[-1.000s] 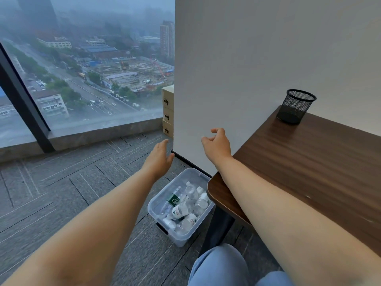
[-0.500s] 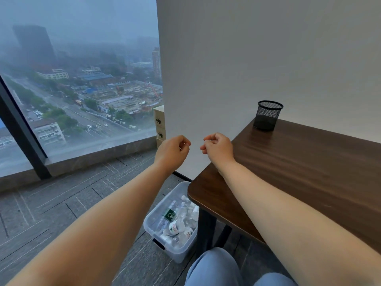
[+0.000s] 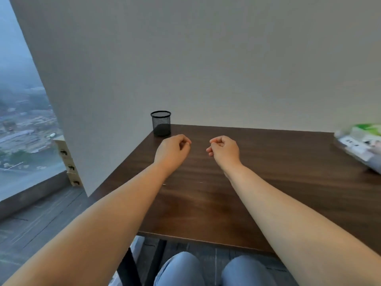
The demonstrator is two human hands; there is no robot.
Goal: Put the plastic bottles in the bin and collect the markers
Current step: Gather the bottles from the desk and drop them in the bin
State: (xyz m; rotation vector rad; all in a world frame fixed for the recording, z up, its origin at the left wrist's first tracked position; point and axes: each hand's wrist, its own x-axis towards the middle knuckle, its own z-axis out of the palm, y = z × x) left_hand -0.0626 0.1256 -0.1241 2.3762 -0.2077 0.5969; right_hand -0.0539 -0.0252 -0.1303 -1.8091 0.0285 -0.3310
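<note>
Dark wood surface [image 3: 268, 182] under both hands, left hand [image 3: 172, 150] and right hand [image 3: 223, 150] loosely curled, holding nothing. I see no markers, no bin; mesh cup [image 3: 161, 123] beyond the left. Risk: groping blind, clipping that cup.

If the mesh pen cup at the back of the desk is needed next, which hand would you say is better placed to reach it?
Left, probably. The left hand hovers just in front of the black mesh pen cup, near the desk's left back corner; the right hand is farther off. Both are loosely curled and empty.

Dark wood table [image 3: 216, 203]: mesh cup [image 3: 161, 123] far-left corner, blurred packet [image 3: 360, 145] right.
</note>
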